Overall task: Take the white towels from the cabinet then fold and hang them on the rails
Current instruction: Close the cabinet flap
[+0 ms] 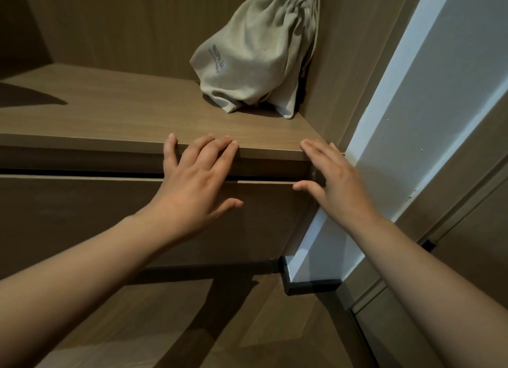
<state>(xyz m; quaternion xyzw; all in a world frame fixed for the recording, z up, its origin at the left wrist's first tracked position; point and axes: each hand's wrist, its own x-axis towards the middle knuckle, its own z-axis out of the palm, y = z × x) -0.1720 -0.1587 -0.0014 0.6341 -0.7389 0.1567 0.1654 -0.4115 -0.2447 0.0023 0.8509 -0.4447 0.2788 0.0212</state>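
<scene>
I face a brown wooden cabinet with a shelf top (110,115) and a shut drawer front (82,216) below it. My left hand (198,172) is spread in front of the shelf's front edge and the dark gap above the drawer, fingers straight. My right hand (332,181) is spread near the shelf's right corner, fingers straight, holding nothing. No white towels are in view.
A grey-beige drawstring cloth bag (258,51) stands at the back right of the shelf against the cabinet's side wall. A white wall strip (412,106) and a door frame run down the right. Wooden flooring (165,326) lies below.
</scene>
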